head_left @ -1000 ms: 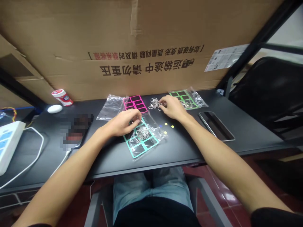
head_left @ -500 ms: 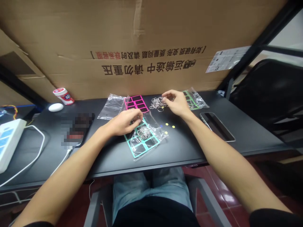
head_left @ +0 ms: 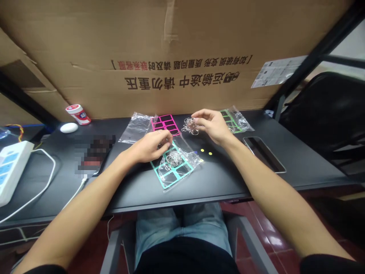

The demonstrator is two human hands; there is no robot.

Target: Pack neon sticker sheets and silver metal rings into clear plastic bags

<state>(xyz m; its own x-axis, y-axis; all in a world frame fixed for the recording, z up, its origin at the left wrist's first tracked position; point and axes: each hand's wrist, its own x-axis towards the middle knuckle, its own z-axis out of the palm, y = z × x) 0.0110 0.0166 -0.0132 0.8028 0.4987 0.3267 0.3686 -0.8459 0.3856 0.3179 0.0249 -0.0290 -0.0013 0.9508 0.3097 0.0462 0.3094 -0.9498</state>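
Observation:
My right hand point(head_left: 212, 125) is closed, fingertips pinched on several silvery metal rings point(head_left: 189, 127), with more of the pile just beneath. My left hand point(head_left: 155, 145) has its fingers curled at the upper edge of a clear plastic bag point(head_left: 188, 146) and seems to grip it; the fingertips are partly hidden. The bag lies over a teal grid frame point(head_left: 178, 176), and a tangle of metal rings point(head_left: 173, 159) rests on top of that frame. Behind my left hand is a pink grid frame point(head_left: 167, 123). A green grid frame point(head_left: 232, 123) lies partly hidden behind my right hand.
Small yellow discs point(head_left: 210, 153) lie between my hands. A phone point(head_left: 264, 154) is on the right, another dark device point(head_left: 105, 158) on the left. Also leftward are a red-and-white tub point(head_left: 78, 115), a white oval object point(head_left: 69, 128) and a power strip point(head_left: 14, 171). Cardboard point(head_left: 182, 95) stands behind.
My right hand has shifted slightly left and closed its fingers on some of the rings. My left hand stays nearly in place. The camera view has moved slightly.

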